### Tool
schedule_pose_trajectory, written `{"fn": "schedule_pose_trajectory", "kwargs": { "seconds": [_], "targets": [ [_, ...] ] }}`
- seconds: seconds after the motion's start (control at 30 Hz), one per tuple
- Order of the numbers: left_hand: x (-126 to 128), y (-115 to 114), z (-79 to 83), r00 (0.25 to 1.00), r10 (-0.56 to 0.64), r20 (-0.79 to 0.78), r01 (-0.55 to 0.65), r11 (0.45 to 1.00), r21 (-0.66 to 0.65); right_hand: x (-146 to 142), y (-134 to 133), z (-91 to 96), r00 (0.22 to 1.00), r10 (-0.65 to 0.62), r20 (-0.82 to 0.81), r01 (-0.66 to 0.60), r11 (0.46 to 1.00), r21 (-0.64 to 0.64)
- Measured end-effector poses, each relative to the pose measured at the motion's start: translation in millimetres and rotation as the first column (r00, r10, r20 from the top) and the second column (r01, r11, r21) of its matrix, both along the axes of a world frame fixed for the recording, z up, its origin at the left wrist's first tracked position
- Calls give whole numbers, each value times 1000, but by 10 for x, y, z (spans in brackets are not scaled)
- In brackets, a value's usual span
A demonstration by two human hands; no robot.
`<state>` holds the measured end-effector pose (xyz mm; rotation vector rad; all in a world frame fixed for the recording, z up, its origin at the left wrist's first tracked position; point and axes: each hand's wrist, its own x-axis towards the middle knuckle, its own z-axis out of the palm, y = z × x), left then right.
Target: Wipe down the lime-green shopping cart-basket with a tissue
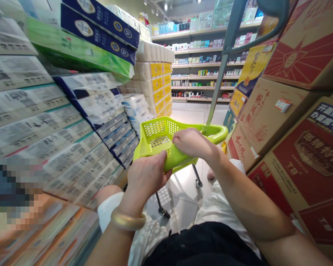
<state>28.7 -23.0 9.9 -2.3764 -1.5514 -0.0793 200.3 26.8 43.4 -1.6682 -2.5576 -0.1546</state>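
Observation:
A bright green shopping cart [150,135] with a perforated plastic basket stands right in front of me, tilted in my view. My left hand [147,173] is wrapped round the near rim of the basket, thumb on top. Farther along the same rim, my right hand [190,142] is closed over it, its fingers curled down. I see nothing lying in the visible part of the basket. Beneath it, thin metal legs end in small casters [199,183] on the pale tiled floor. A grey metal post with a curved grey handle [230,40] rises at the cart's far right side.
Stacked tissue packs [69,107] line the left side closely. Wrapped paper rolls [158,81] stand beyond them. Red and brown cartons [288,147] are piled on the right. Shelves of boxed goods [199,62] span the back. A pixelated patch hides the lower left.

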Motion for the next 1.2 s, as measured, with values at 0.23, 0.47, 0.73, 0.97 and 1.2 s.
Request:
{"fn": "schedule_pose_trajectory", "kwargs": {
  "seconds": [0.23,0.47,0.73,0.97,1.2],
  "targets": [
    [-39,-23,2,1000,5,-4,-5,1000,-4,36,96,32,998,-47,-32,44,995,-86],
    [2,-21,43,1000,-1,10,1,1000,-18,324,162,45,972,-187,-140,174,980,-101],
    [-44,7,50,999,13,46,-11,999,-52,-55,-47,-84,983,26,-181,-11,997,81],
    [-84,38,32,998,5,60,-2,999,-41,333,-1,-100,919,-200,-340,216,976,8],
    [-61,29,50,997,26,74,-22,998,-55,202,-45,-201,931,-223,-290,267,956,124]
  ]
}}
